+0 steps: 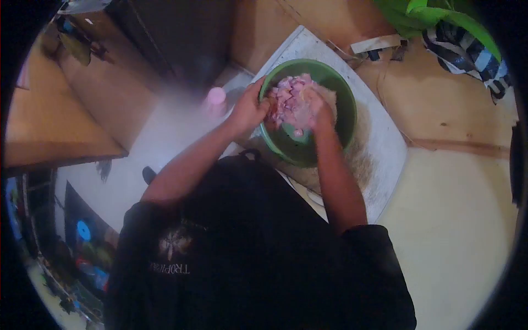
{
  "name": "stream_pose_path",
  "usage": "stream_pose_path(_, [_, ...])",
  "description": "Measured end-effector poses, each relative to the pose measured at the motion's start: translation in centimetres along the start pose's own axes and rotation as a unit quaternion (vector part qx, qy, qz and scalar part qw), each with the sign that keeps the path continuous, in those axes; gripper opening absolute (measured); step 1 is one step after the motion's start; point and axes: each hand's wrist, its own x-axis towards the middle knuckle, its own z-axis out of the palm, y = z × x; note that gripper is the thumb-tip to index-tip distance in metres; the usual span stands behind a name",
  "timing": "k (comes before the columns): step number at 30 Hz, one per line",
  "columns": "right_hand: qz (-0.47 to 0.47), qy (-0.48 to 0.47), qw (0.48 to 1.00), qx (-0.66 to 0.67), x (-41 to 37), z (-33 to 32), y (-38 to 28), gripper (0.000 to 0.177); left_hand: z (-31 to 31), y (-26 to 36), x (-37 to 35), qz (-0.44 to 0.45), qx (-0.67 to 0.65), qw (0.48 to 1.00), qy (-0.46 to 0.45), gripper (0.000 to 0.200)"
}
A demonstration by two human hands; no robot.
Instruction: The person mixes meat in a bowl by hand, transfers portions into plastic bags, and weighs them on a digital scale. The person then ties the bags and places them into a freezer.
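Note:
A green basin (346, 129) stands on a white, stained stand or tabletop. In it lies a heap of pink, cut chunks that look like raw meat (289, 99), with pale, cloudy matter at the right side of the heap. My left hand (252, 110) grips the basin's left rim, with the thumb over the inner side. Down inside the basin, my right hand (323, 110) is curled in among the meat pieces; its fingertips are partly hidden by them. One small chunk sits apart near the heap's lower edge.
A pink cup or bottle (216, 98) stands left of the basin. The white top (379, 170) is browned on its right part. Wooden panels (440, 104) line the back, with green cloth (445, 14) at upper right. A wooden cabinet (60, 110) juts in from the left.

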Motion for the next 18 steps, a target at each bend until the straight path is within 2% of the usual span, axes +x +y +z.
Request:
stream_pose_path(1, [-0.025, 0.049, 0.99, -0.134, 1.5, -1.2, -0.3, 0.035, -0.1, 0.5, 0.0, 0.0, 0.0, 1.0, -0.003, 0.057])
stream_pose_path(2, [-0.026, 0.051, 0.99, -0.132, 1.5, -0.8, -1.5, 0.035, -0.4, 1.3, 0.0, -0.007, -0.023, 1.0, -0.014, 0.057])
stream_pose_path(3, [-0.096, 0.026, 0.943, -0.317, 0.8, 0.3, -3.7, 0.042, -0.5, 1.8, 0.1, -0.015, -0.044, 0.999, -0.024, 0.057])
stream_pose_path(5, [-0.161, 0.003, 0.859, -0.486, -0.8, 2.0, -5.8, 0.05, -0.2, 1.6, 0.2, -0.01, -0.036, 0.999, -0.024, 0.057])
stream_pose_path(6, [-0.126, -0.076, 0.808, -0.57, -1.6, 3.3, -5.7, 0.051, 0.0, 1.2, 0.3, -0.006, -0.029, 0.999, -0.02, 0.057])
stream_pose_path(8, [-0.09, -0.153, 0.746, -0.642, -3.3, 4.6, -4.3, 0.051, 0.5, 0.0, 0.5, 0.011, -0.003, 1.0, -0.009, 0.056])
stream_pose_path(11, [-0.139, -0.166, 0.789, -0.575, -5.0, 4.7, -2.3, 0.048, 0.1, 0.0, 0.2, 0.014, 0.022, 1.0, -0.007, 0.056])
stream_pose_path(12, [-0.206, -0.212, 0.67, -0.681, -4.7, 4.7, -2.2, 0.048, -0.2, 0.3, 0.1, 0.0, 0.023, 1.0, -0.022, 0.057])
stream_pose_path(13, [-0.266, -0.249, 0.529, -0.766, -4.5, 4.8, -2.3, 0.047, -0.2, 0.1, -0.1, 0.002, 0.024, 0.999, -0.025, 0.057])
stream_pose_path(14, [-0.268, -0.246, 0.53, -0.766, -4.7, 5.3, -3.8, 0.047, 0.0, -0.6, -0.1, 0.003, 0.019, 1.0, -0.022, 0.054])
stream_pose_path(16, [-0.071, -0.276, 0.521, -0.805, -5.1, 6.3, -8.0, 0.048, 0.1, -0.8, 0.2, 0.002, 0.012, 1.0, -0.015, 0.052])
stream_pose_path(17, [-0.068, -0.278, 0.521, -0.805, -3.4, 4.8, -7.9, 0.048, 0.1, -0.4, 0.1, -0.011, -0.022, 1.0, -0.011, 0.05])
stream_pose_path(18, [-0.112, -0.262, 0.66, -0.695, -0.6, 2.2, -6.7, 0.041, 0.3, -0.1, -0.1, -0.023, -0.054, 0.998, -0.012, 0.048])
